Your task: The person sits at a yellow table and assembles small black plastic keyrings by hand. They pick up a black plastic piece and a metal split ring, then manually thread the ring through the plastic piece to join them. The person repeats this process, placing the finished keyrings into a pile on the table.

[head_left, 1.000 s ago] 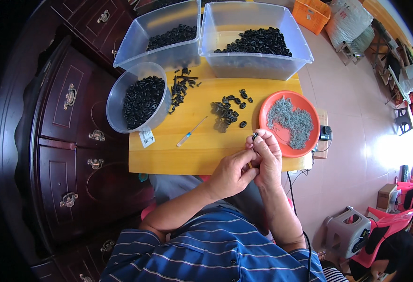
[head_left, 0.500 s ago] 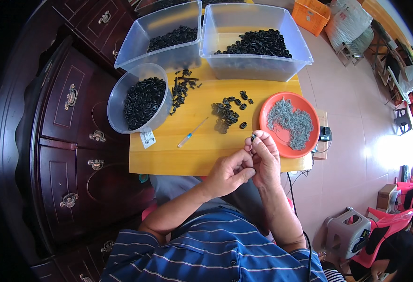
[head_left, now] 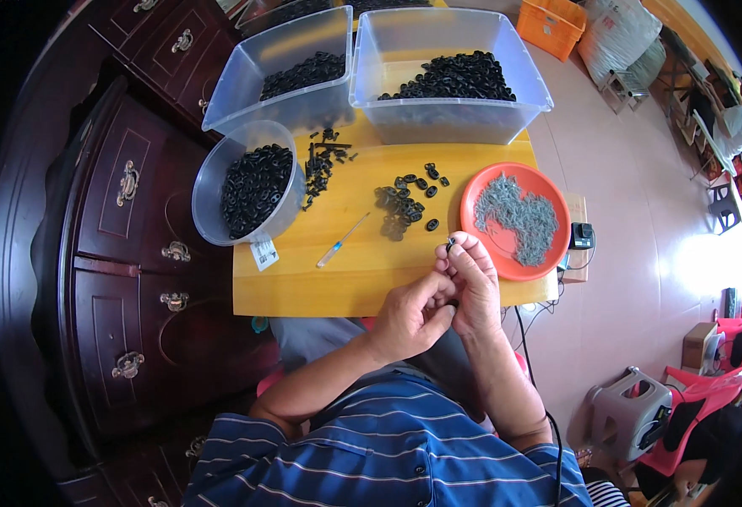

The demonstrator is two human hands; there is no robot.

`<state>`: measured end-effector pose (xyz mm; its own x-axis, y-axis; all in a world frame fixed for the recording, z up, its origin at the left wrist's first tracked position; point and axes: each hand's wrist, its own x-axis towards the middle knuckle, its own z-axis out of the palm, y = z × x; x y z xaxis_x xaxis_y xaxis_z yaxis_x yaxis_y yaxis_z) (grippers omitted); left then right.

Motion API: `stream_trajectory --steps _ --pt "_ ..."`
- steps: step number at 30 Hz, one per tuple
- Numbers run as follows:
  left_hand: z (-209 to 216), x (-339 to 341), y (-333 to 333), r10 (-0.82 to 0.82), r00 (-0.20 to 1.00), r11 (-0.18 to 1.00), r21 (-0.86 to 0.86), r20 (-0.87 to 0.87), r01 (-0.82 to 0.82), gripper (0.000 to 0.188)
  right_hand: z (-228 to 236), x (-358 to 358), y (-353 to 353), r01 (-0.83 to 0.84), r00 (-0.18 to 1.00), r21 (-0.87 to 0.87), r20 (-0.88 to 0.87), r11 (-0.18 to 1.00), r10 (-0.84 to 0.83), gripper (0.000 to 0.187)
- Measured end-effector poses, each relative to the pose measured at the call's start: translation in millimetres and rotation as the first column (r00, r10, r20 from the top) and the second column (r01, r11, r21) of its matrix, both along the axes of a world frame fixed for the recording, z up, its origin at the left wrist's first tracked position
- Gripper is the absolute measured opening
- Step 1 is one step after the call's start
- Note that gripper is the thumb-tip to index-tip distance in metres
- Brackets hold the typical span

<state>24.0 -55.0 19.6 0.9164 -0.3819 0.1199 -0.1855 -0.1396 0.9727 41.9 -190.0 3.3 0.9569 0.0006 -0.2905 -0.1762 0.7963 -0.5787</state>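
Note:
Close together over the table's near edge, my two hands are both closed. My right hand (head_left: 477, 291) pinches a small dark piece with a shiny bit (head_left: 450, 245) between thumb and fingertips, too small to make out fully. My left hand (head_left: 409, 317) has its thumb and forefinger pressed together beside the right palm, with a bit of black (head_left: 452, 302) showing at their tips. Just beyond the right hand is a red plate (head_left: 471, 213) of small grey metal pins or screws (head_left: 533, 228). Loose black oval pieces with holes (head_left: 400, 207) lie left of the plate.
A thin screwdriver-like tool with a clear and blue handle (head_left: 334, 248) lies on the yellow table (head_left: 303, 291). A round tub (head_left: 206, 221) of black pieces stands at left. Two clear bins (head_left: 447, 127) (head_left: 227, 106) stand behind. Dark drawers (head_left: 105, 220) flank the left.
The view has shifted slightly. More black now shows at my left fingertips; otherwise both hands keep nearly the same pose.

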Motion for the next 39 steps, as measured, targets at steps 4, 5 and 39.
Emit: stream_trajectory --steps 4,5,39 --pt "-2.5 0.6 11.4 -0.003 0.999 0.999 0.046 0.054 0.001 0.020 -1.9 1.4 -0.7 0.020 0.999 -0.066 0.040 0.998 -0.017 0.013" --pt "-2.6 4.1 16.9 0.013 1.000 1.000 -0.002 0.027 -0.013 0.023 -3.2 1.3 -0.2 0.032 0.998 -0.083 0.049 0.996 -0.028 0.013" --pt "-3.4 35.2 54.4 0.005 0.985 0.949 -0.309 -0.175 -0.059 0.031 0.3 -7.4 9.0 -0.084 0.972 -0.369 0.175 0.926 0.158 0.015"
